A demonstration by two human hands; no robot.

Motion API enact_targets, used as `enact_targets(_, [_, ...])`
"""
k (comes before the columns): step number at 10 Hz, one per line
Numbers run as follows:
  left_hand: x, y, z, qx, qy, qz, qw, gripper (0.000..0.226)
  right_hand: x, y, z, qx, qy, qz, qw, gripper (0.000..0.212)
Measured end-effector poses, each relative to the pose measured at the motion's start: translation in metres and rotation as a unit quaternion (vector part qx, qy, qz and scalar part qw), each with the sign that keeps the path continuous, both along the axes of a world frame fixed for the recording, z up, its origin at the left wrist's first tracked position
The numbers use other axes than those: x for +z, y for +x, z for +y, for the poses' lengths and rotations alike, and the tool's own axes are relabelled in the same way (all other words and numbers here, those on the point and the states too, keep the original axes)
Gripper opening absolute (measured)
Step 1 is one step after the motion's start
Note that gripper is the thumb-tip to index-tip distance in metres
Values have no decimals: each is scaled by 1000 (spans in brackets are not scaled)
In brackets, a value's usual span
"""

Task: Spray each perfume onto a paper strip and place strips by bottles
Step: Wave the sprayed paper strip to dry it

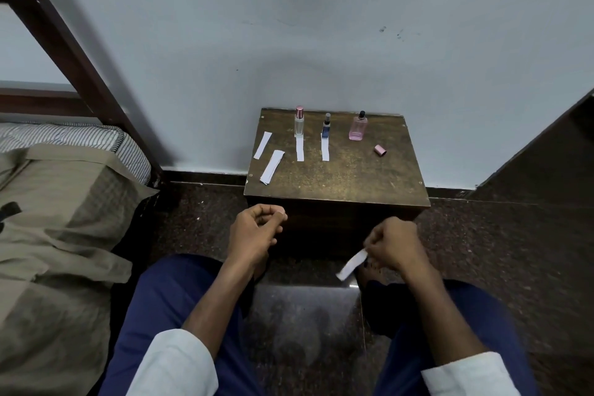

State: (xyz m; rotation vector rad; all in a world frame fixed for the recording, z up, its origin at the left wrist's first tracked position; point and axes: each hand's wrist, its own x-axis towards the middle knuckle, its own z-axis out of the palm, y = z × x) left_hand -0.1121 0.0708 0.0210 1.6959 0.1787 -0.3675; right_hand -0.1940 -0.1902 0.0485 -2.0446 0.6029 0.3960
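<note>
While the left hand (257, 230) curls empty, the right hand (390, 246) pinches a white paper strip (352, 264).

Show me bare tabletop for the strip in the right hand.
Free: in front of the pink bottle, left of the loose cap, right of the blue bottle's strip. The table's near half is bare too. Crowded: left side, loose strips.

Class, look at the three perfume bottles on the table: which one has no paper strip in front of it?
The pink bottle, rightmost; the clear bottle and blue bottle each have a strip.
</note>
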Motion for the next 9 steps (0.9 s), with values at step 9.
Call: enact_targets(9, [-5,-9,-10,-266,416,-293,819,71,-12,9,-7,-58,266,-88,958,12])
